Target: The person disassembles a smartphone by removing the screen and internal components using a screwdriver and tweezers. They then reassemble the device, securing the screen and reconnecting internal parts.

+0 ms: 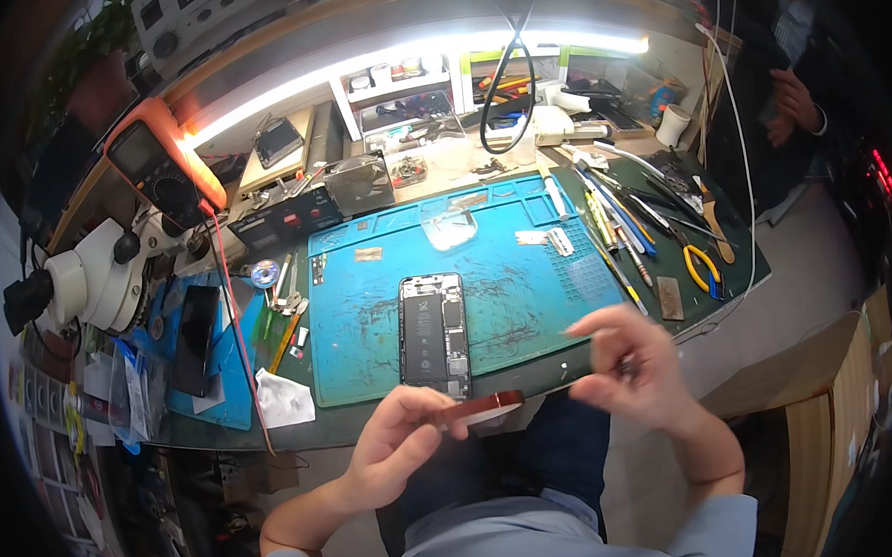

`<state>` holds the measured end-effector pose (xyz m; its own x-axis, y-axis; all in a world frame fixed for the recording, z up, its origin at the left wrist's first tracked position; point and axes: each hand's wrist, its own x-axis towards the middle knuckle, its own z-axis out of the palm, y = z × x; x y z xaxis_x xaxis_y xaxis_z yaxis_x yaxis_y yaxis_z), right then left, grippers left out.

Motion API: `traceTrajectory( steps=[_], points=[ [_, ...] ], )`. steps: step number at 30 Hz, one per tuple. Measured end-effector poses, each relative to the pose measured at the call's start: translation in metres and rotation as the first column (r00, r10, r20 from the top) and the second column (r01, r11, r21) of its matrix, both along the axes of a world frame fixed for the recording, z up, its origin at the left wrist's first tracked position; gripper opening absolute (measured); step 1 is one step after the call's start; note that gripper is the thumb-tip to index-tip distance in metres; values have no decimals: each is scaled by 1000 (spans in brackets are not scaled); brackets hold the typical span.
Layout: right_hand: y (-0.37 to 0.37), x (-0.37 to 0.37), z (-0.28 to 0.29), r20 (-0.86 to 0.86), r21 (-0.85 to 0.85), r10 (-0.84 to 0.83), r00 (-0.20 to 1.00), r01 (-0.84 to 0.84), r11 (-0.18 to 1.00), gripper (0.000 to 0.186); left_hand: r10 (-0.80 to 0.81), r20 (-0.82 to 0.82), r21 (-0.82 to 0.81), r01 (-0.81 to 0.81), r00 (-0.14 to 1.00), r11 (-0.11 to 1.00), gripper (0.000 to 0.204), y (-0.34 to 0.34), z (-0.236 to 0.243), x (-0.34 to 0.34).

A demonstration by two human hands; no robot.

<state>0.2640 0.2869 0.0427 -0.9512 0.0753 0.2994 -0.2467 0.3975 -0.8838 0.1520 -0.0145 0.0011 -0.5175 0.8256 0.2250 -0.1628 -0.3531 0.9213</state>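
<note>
A narrow, glossy red-brown roll (496,403) of what looks like tape — pale on its lower face — is gripped at one end by the left fingers (429,401). It sits almost edge-on, the free end jutting toward the right fingers (605,322), apart from them. Just beyond the left fingers lies an opened phone (427,328), flat and lengthwise, black battery and circuit board exposed.

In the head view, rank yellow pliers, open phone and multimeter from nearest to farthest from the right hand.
1. Yellow pliers: ahead and right of the right hand.
2. Open phone: leftward, on the mat.
3. Multimeter: far left, back.
</note>
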Motion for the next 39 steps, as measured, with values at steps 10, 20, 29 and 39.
traceTrajectory(
  steps=[10, 20, 29, 39],
  points=[
    [-35, -16, -23, -36, -8, -15, 999, 14, 1000, 21, 111, -16, -20, -111, 994, 994, 35, 21, 8, -2],
    [-29, -14, -52, -21, -263, -43, 999, 36, 964, 23, 169, -45, -76, -172, 985, 982, 54, 28, 7, -1],
    [-21, -11, -26, -27, -245, 68, 997, -73, 967, 24, 241, -314, -179, -306, 919, 935, 54, 34, 13, -5],
    [-31, -19, -3, -269, 202, 110, 957, -56, 978, 35, 144, -678, -123, -305, 721, 944, 42, 41, 15, -17]
  ],
)
